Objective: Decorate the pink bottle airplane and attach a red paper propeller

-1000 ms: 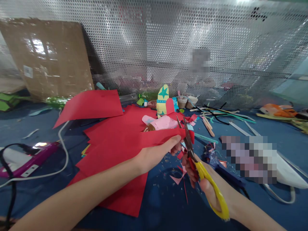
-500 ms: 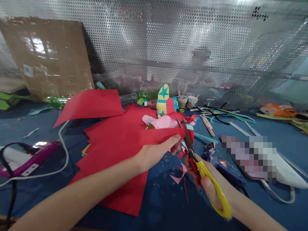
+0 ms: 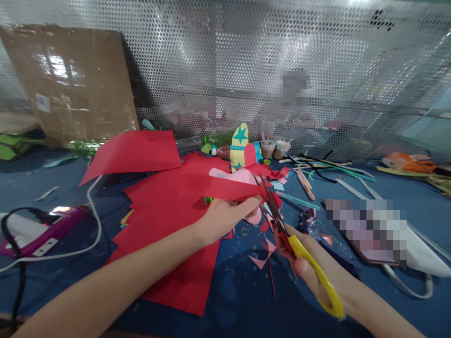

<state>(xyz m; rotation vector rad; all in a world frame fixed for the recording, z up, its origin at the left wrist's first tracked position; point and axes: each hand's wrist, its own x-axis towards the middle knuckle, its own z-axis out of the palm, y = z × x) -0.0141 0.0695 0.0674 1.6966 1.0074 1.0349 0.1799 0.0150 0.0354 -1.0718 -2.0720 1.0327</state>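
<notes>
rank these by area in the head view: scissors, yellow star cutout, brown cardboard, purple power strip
1. Brown cardboard, clearly largest
2. Scissors and purple power strip: too close to rank
3. Yellow star cutout, smallest

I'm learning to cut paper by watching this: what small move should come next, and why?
Probably squeeze the scissors gently: the right hand holds them with the blades slightly apart, crossing the red paper strip near its right end, and the left hand grips that strip close beside them.
</notes>
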